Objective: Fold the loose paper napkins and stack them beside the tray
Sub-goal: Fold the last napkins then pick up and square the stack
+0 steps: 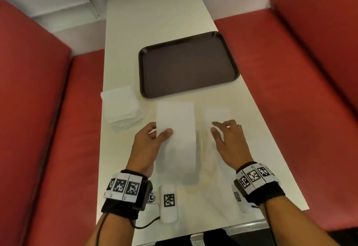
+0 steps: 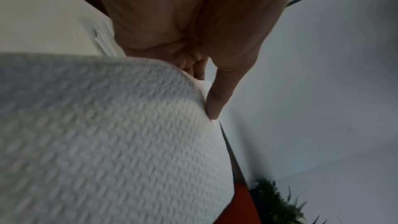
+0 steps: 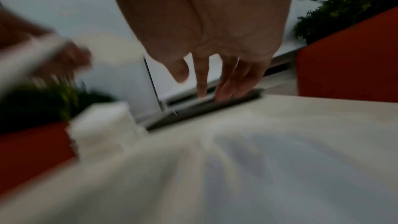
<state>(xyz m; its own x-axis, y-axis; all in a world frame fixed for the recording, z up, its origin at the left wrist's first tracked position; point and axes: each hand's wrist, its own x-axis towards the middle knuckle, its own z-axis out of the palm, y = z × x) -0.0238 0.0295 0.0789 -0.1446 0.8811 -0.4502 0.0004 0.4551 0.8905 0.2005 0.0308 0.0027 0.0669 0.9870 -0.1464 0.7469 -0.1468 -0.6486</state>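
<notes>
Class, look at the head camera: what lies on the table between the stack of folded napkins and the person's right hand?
In the head view, the napkin pinched by the left hand lies between the stack of folded napkins and the right hand.

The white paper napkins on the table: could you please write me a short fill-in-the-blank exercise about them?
1. The lifted white paper napkin is pinched by the ____ hand.
2. The dark brown plastic tray holds ____ napkins.
3. The stack of folded white napkins lies to the ____ of the tray.

Missing words: left; no; left
</notes>
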